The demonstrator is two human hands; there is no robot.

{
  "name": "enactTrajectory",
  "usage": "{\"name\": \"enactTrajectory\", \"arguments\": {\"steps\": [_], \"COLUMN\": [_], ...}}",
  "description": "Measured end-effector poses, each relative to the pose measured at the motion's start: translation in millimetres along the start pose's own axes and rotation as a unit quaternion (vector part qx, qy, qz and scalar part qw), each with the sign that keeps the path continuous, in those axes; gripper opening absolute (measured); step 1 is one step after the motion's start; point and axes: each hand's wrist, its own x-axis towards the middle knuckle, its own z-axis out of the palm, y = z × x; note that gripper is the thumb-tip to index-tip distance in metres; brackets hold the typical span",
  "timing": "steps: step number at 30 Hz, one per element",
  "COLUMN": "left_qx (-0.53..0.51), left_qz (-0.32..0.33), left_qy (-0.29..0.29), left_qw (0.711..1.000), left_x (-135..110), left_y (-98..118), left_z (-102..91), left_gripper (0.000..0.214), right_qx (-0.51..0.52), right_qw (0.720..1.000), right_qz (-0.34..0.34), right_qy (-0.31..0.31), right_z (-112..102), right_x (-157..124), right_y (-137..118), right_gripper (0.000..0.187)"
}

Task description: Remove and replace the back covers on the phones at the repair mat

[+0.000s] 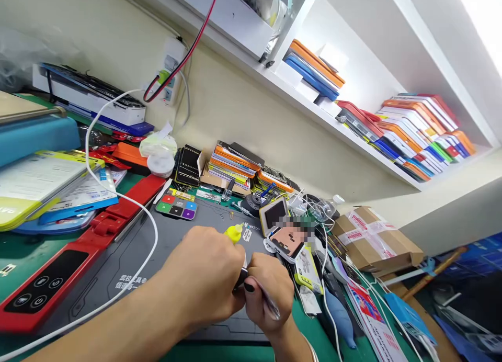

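Note:
My left hand (206, 281) is curled closed over a small dark object, hidden by its fingers, above the grey work mat (129, 268). A yellow-capped bottle (234, 232) sticks up just behind its knuckles. My right hand (266, 294) is pinched shut on a thin metal tool (270, 304), its tip meeting the left hand's fingers. What the left hand holds is too hidden to name.
A white cable (117, 194) loops across the mat. A red device (70, 257) lies at the left. Phone parts (286, 236), boxes and a cardboard carton (372, 241) crowd the right. Stacked packages (231, 163) line the wall, and shelves (392, 163) hold more boxes.

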Motion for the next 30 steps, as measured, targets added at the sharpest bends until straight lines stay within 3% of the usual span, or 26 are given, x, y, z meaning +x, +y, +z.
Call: {"name": "enactTrajectory", "arguments": {"steps": [7,15,18,20,22,23,26,30], "left_qx": [-0.012,-0.045,-0.146,-0.195,-0.189,-0.181,-0.182,-0.174], "left_qz": [0.000,-0.002,0.037,0.050,-0.004,-0.052,-0.149,-0.179], "left_qy": [-0.023,-0.009,0.062,0.184,0.319,0.358,0.358,0.336], "left_qw": [1.000,0.999,0.987,0.962,0.929,0.915,0.904,0.908], "left_x": [6,8,2,-6,-15,-19,-23,-16], "left_y": [7,7,-1,-3,0,3,17,28], "left_z": [-1.8,-1.1,6.2,16.8,32.5,41.6,66.8,80.3], "left_gripper": [0.015,0.017,0.012,0.021,0.041,0.051,0.069,0.064], "right_qx": [-0.032,-0.101,-0.060,-0.030,-0.007,-0.003,-0.044,-0.142], "right_qw": [0.999,0.979,0.976,0.971,0.961,0.955,0.945,0.942], "right_qz": [-0.029,-0.030,0.020,0.051,0.064,0.065,0.060,0.035], "right_qy": [-0.034,-0.176,-0.209,-0.230,-0.267,-0.289,-0.318,-0.304], "right_z": [-13,-39,-44,-48,-53,-56,-65,-68], "right_x": [0,31,37,39,42,44,52,57], "right_y": [2,-7,-5,-4,-5,-6,-12,-15], "right_gripper": [0.032,0.034,0.032,0.031,0.030,0.029,0.021,0.026]}}
